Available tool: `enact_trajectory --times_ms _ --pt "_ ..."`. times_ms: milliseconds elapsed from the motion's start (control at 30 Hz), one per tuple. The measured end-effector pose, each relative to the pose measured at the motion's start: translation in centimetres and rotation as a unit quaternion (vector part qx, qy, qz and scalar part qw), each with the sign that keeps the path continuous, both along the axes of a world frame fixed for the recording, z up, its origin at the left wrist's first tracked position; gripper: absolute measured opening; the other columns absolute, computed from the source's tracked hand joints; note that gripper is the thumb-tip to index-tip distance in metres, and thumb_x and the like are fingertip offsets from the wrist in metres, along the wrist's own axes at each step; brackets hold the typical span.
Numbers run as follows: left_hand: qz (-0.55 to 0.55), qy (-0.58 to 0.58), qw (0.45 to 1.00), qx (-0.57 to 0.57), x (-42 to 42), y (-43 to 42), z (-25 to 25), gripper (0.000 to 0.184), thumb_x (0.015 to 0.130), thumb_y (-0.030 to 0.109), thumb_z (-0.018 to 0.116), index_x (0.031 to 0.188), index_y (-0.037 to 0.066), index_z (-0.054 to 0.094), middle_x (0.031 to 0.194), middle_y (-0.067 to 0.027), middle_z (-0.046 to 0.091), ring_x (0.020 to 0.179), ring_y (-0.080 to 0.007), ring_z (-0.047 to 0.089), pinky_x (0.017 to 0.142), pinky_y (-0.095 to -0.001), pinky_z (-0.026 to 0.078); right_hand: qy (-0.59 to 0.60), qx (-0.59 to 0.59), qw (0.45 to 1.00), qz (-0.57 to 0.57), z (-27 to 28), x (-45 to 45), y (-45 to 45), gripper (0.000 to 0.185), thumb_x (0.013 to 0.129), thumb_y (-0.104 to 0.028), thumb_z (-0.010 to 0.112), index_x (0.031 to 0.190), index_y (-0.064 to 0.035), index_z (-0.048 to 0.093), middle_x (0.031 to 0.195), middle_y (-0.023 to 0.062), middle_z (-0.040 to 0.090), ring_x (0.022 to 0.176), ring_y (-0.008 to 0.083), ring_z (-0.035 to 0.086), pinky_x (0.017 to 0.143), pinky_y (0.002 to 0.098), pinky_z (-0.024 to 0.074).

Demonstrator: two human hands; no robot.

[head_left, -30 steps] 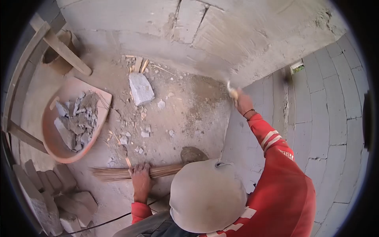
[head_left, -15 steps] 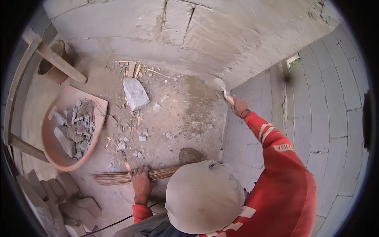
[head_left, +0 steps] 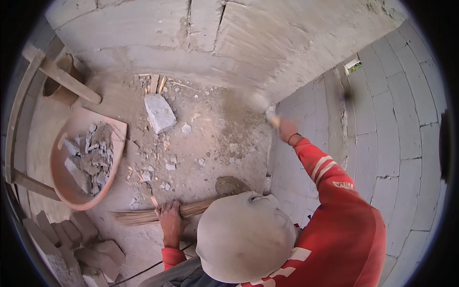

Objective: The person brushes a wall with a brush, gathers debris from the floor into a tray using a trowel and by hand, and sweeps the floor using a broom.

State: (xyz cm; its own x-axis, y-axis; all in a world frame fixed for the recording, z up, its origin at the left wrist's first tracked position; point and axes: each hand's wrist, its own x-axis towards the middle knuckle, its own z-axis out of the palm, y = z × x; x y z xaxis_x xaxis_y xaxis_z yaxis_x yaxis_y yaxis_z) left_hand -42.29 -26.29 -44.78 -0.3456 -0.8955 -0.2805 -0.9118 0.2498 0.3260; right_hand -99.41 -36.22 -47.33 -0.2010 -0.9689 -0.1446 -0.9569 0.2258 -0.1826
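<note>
My right hand [head_left: 288,129] is closed round the wooden handle of a trowel [head_left: 259,103], whose blade is smeared by motion near the foot of the plastered wall [head_left: 287,52], at the corner. Under my left hand [head_left: 170,214] lies a broom of thin sticks [head_left: 136,217]. The fingers rest on its bundle beside a thin wooden-handled tool [head_left: 153,198]; whether they grip the broom is not clear. A round patch of mortar [head_left: 231,185] sits near the broom's right end, partly behind the cap [head_left: 246,237].
On the left stand a pinkish tub [head_left: 60,165] with rubble, a bucket [head_left: 61,91], a wooden frame [head_left: 67,80] and stacked blocks [head_left: 98,260]. A broken block [head_left: 159,113] and chips lie on the floor. A block wall [head_left: 377,138] rises at the right.
The trowel and my right hand have shifted slightly down and left, and the blade is now blurred. My left hand stays on the broom. The view has tilted a little.
</note>
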Motion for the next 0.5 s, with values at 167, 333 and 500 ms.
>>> enact_trajectory --times_ms 167,333,500 --pt "-0.003 -0.016 1.000 0.017 0.3 0.2 0.2 0.067 0.051 0.021 0.089 0.112 0.009 0.066 0.120 -0.0098 0.066 0.117 -0.0313 0.058 0.108 -0.0512 0.036 0.003 -0.020 1.000 0.023 2.4 -1.7 1.7 0.053 0.081 -0.015 0.069 0.130 -0.0022 0.055 0.112 0.0254 0.067 0.101 0.0466 0.063 0.087 0.0512 0.0526" --pt "0.003 0.026 0.999 -0.039 0.3 0.7 -0.4 0.060 0.052 0.021 0.089 0.106 0.009 0.066 0.115 -0.0096 0.067 0.113 -0.0309 0.059 0.107 -0.0503 0.036 0.115 0.092 0.987 -0.067 -0.6 -6.1 4.6 0.058 0.082 -0.018 0.070 0.135 -0.0033 0.052 0.108 0.0252 0.067 0.096 0.0441 0.065 0.083 0.0544 0.0526" --pt "-0.006 0.019 0.999 -0.045 0.4 0.4 0.0 0.057 0.051 0.021 0.089 0.102 0.008 0.066 0.110 -0.0110 0.067 0.110 -0.0315 0.059 0.105 -0.0493 0.037 0.067 -0.065 0.993 -0.071 2.7 -3.4 4.3 0.051 0.081 -0.018 0.071 0.128 -0.0047 0.057 0.101 0.0234 0.069 0.094 0.0440 0.067 0.081 0.0550 0.0534"
